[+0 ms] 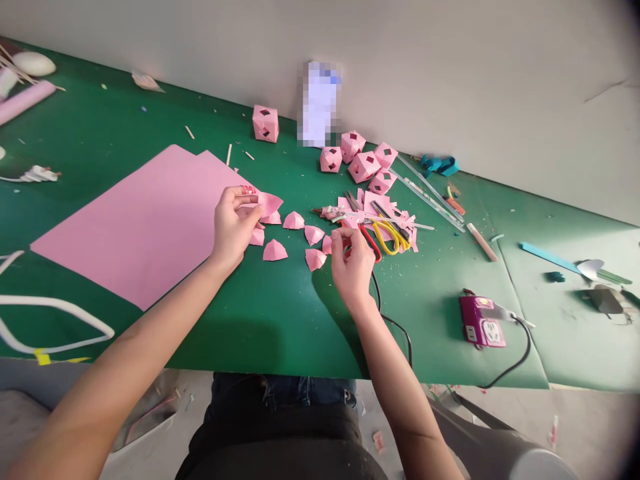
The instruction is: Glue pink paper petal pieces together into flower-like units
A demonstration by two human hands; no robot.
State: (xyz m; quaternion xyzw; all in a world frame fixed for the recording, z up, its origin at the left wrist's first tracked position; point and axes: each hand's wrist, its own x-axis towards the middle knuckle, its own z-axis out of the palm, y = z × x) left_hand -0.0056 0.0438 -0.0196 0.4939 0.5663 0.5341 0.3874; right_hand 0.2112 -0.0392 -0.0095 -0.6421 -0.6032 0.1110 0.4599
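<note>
- Green surface [280,313] against a pale wall [450,80]; hollow pink shapes [364,167] stand near its back edge.
- Left hand [231,228] is pinched around a curved pink paper piece [271,203], midway between back and near edges.
- Right hand [353,265] is half-curled beside small pink caps [315,259] (whether it grips anything, I cannot tell).
- Pink sheets [130,227] lie toward the left end.

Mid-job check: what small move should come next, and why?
I'd probably bring the tip of what looks like a glue gun to the edge of the pink paper piece: the left hand holds that piece, and the glue gun, at the right hand, points its tip left, with a gap between.
</note>
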